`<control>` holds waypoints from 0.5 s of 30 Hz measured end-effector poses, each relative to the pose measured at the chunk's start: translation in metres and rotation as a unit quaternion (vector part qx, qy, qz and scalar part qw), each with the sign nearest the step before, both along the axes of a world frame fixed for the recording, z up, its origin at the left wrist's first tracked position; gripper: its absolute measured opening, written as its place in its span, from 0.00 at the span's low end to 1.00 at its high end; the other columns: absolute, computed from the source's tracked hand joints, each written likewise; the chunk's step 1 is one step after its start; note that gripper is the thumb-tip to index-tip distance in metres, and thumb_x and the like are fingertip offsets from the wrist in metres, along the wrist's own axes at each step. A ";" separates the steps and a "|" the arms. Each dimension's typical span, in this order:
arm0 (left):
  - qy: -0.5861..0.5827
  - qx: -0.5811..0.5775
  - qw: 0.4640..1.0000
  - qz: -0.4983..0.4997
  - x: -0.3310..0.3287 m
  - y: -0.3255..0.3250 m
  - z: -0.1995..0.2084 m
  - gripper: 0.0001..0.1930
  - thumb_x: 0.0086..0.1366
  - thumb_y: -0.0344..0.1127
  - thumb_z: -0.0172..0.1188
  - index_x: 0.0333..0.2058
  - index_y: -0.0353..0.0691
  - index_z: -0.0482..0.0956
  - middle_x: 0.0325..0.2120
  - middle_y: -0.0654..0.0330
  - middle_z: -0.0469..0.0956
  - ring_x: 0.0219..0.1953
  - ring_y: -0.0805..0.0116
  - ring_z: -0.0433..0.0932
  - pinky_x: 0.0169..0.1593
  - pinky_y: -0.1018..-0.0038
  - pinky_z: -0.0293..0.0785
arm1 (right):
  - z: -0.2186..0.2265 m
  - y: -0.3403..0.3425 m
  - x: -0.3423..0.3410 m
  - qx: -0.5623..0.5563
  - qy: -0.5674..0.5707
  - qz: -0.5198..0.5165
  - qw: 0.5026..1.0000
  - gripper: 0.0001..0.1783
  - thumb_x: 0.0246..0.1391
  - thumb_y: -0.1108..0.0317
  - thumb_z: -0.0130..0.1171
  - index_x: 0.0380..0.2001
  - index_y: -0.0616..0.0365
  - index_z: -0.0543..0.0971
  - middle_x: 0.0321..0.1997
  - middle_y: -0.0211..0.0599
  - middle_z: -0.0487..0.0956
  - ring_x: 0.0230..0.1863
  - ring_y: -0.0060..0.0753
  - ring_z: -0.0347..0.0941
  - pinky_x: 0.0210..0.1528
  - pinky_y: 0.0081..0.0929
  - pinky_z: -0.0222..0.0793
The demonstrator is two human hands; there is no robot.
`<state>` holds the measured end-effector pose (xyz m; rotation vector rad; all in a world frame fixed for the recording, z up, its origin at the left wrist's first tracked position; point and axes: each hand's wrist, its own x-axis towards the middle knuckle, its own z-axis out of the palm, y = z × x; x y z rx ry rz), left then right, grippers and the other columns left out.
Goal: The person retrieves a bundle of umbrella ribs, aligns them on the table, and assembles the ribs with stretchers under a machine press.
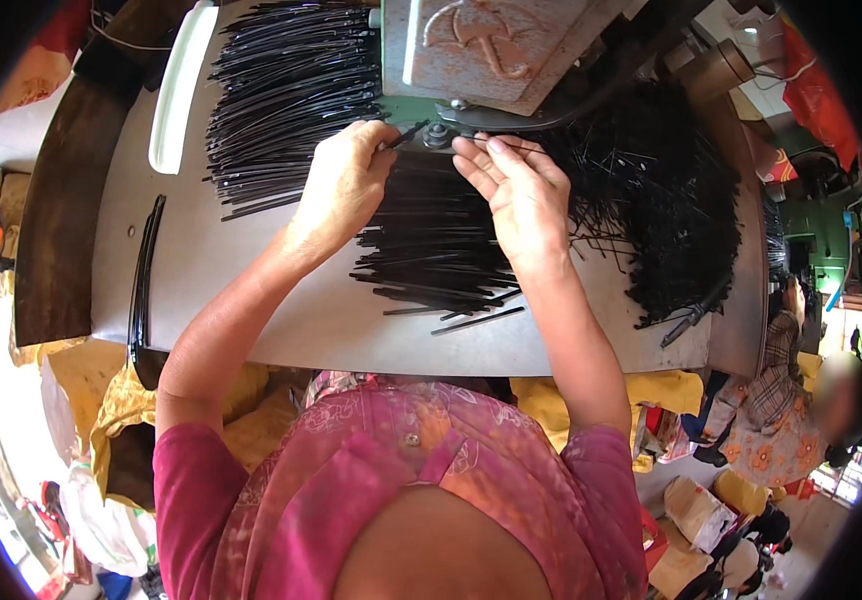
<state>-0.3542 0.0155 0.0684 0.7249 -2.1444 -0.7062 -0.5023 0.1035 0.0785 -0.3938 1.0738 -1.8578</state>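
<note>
My left hand (349,175) is closed in a pinch on a slim black strip (409,134), which looks like an umbrella rib. Its tip points at a small round metal fitting (438,136) under the machine head. On the other side of that fitting, my right hand (519,185) pinches a thin black rod (511,146) between thumb and forefinger, its other fingers partly spread. Whether the strip and rod touch at the fitting is too small to tell. Below and between my hands lies a stack of black strips (436,235).
A grey metal machine head (496,50) with a raised umbrella shape hangs above the fitting. Rows of black rods (291,100) lie left, a tangled heap (681,200) right. A white tray (181,90) sits on the metal table (251,270). Another person (781,410) is at far right.
</note>
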 end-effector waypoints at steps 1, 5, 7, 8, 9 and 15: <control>-0.023 0.048 0.999 0.000 -0.001 0.001 0.001 0.08 0.53 0.25 0.53 0.34 0.31 0.72 0.18 0.59 0.70 0.18 0.75 0.67 0.24 0.79 0.65 | -0.002 -0.001 0.001 -0.007 -0.006 -0.008 1.000 0.04 0.49 0.79 0.49 0.29 0.69 0.67 0.31 0.47 0.72 0.35 0.41 0.74 0.38 0.30 0.74; -0.050 0.131 0.990 0.005 -0.006 0.003 0.007 0.08 0.53 0.25 0.53 0.34 0.32 0.74 0.21 0.57 0.70 0.21 0.74 0.68 0.26 0.78 0.65 | -0.006 -0.004 0.004 -0.013 -0.013 -0.022 1.000 0.05 0.48 0.79 0.50 0.29 0.69 0.67 0.32 0.47 0.73 0.35 0.40 0.74 0.37 0.29 0.75; -0.064 0.068 0.995 0.023 -0.006 0.004 0.007 0.08 0.52 0.26 0.54 0.33 0.34 0.74 0.21 0.57 0.70 0.21 0.73 0.68 0.26 0.77 0.65 | -0.006 -0.004 0.005 -0.015 -0.013 -0.026 0.999 0.05 0.48 0.80 0.50 0.30 0.68 0.67 0.32 0.48 0.73 0.35 0.39 0.74 0.37 0.28 0.75; -0.078 0.005 0.996 0.041 -0.006 0.005 0.008 0.07 0.51 0.27 0.56 0.31 0.35 0.75 0.20 0.57 0.69 0.22 0.71 0.68 0.26 0.77 0.65 | -0.006 -0.003 0.005 -0.019 -0.006 -0.027 0.999 0.05 0.48 0.80 0.50 0.30 0.68 0.67 0.32 0.47 0.73 0.35 0.39 0.74 0.37 0.28 0.75; -0.079 0.005 0.996 0.039 -0.005 0.004 0.010 0.07 0.51 0.27 0.56 0.31 0.35 0.75 0.20 0.57 0.69 0.22 0.71 0.68 0.26 0.77 0.65 | -0.006 -0.003 0.005 -0.023 0.001 -0.026 0.999 0.05 0.48 0.80 0.50 0.30 0.67 0.67 0.32 0.47 0.73 0.35 0.39 0.74 0.37 0.28 0.75; -0.204 -0.194 0.957 0.076 0.012 0.008 0.019 0.06 0.51 0.31 0.57 0.29 0.41 0.77 0.21 0.57 0.70 0.20 0.64 0.70 0.24 0.74 0.67 | -0.004 -0.001 0.001 -0.001 0.004 -0.036 0.999 0.04 0.48 0.80 0.49 0.30 0.67 0.69 0.33 0.46 0.73 0.37 0.41 0.73 0.40 0.31 0.73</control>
